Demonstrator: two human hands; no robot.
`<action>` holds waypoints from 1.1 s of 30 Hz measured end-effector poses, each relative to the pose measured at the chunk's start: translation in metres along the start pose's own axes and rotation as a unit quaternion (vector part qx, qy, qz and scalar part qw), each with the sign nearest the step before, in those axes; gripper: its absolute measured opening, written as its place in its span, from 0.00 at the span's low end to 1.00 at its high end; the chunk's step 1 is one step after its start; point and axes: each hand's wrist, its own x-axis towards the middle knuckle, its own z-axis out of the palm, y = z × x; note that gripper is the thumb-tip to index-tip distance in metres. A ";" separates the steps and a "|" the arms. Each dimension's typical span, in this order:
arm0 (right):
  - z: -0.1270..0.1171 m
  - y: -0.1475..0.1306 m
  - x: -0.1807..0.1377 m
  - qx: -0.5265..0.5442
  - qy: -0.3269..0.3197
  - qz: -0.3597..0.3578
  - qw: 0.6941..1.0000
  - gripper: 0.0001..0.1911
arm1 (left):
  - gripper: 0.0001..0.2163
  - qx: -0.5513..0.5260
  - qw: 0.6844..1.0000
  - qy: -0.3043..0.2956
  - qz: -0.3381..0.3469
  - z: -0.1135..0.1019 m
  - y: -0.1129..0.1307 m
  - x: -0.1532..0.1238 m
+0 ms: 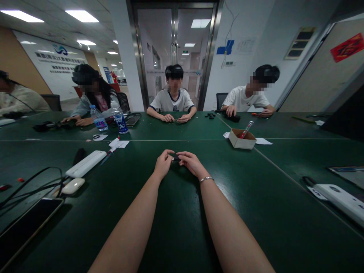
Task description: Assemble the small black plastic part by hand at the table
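Note:
Over the green table (182,212), both my arms reach forward and the fingertips meet around a small black object with a silvery end (176,157), perhaps a USB stick; it is too small to be sure. My left hand (163,164) is closed, pinching at its silvery end on the left. From the other side, my right hand (192,163), with a bracelet (206,179) on the wrist, grips the black part. The fingers cover much of the object.
To the left lie a white power strip (86,163), a white earphone case (73,186), black cables and a phone (28,223). Ahead right stands an open box (242,141). Another power strip (338,199) lies far right. Two bottles (119,118) and several people are across the table.

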 end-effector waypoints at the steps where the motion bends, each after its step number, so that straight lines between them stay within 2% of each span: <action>1: 0.000 0.000 0.000 0.000 0.000 0.001 1.000 0.17 | 0.12 0.004 1.000 -0.001 -0.007 0.000 0.000 0.000; 13: -0.001 0.001 0.000 0.002 -0.004 -0.003 1.000 0.16 | 0.12 0.005 1.000 0.016 0.011 0.001 0.004 -0.001; 17: 0.000 0.000 0.000 -0.001 -0.004 -0.003 1.000 0.17 | 0.12 0.009 1.000 0.001 -0.004 0.000 0.003 -0.002; 22: 0.000 0.000 0.000 -0.004 -0.003 -0.001 1.000 0.17 | 0.12 0.010 1.000 -0.009 0.023 0.000 0.002 -0.002; 26: 0.000 0.001 0.001 -0.002 -0.002 -0.004 1.000 0.17 | 0.12 0.003 1.000 -0.019 -0.005 0.000 0.003 -0.002; 30: 0.001 0.000 0.000 0.003 0.003 -0.002 1.000 0.17 | 0.12 0.010 1.000 -0.008 0.014 0.001 0.005 -0.003; 33: 0.001 -0.001 0.000 0.004 0.004 0.003 1.000 0.18 | 0.11 0.013 1.000 -0.007 0.002 0.001 0.006 -0.003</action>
